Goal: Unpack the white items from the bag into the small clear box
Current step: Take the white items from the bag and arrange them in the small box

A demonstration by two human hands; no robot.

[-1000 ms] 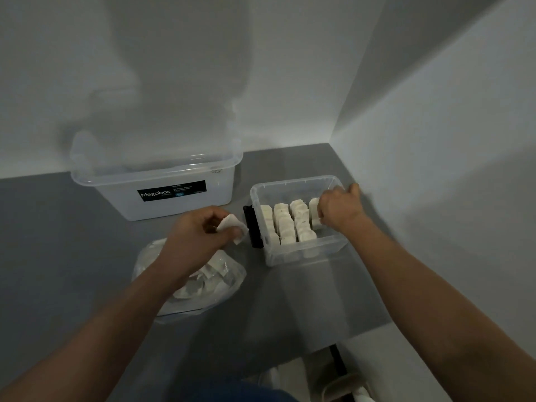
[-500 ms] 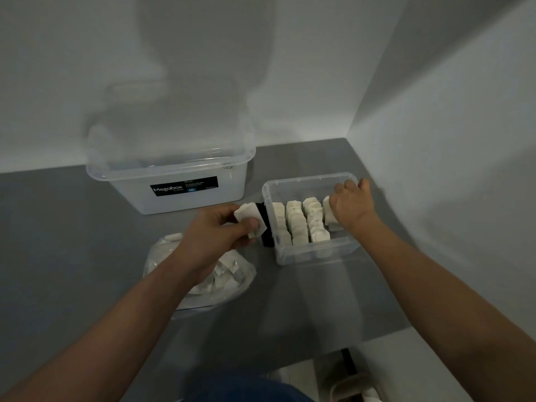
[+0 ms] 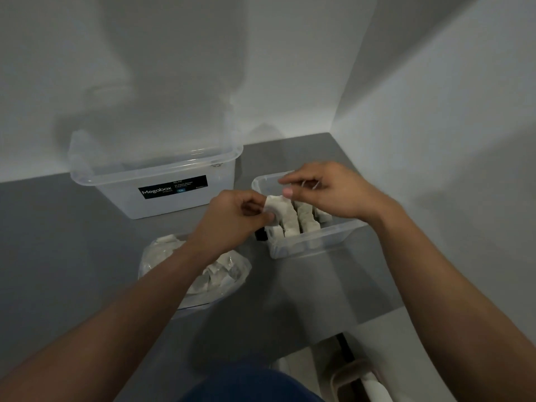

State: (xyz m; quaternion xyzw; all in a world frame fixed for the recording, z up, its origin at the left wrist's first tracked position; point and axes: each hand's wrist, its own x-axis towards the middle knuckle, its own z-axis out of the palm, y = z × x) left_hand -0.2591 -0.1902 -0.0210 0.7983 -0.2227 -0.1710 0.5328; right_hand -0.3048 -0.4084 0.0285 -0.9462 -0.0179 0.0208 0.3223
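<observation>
Over the small clear box point(image 3: 307, 245), the left hand point(image 3: 232, 219) now pinches a white item point(image 3: 274, 205), carried there from the bag point(image 3: 214, 274); the right hand point(image 3: 327, 192), fingers pinched, has lifted off the rows.

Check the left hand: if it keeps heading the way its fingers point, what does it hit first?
The left hand, pinching a white item, points right toward the small clear box. It would likely meet the nearest row of white items inside first, though depth is unclear.

Left hand point(image 3: 232, 216) pinching closed; right hand point(image 3: 324, 192) fingers curled, pinching.
</observation>
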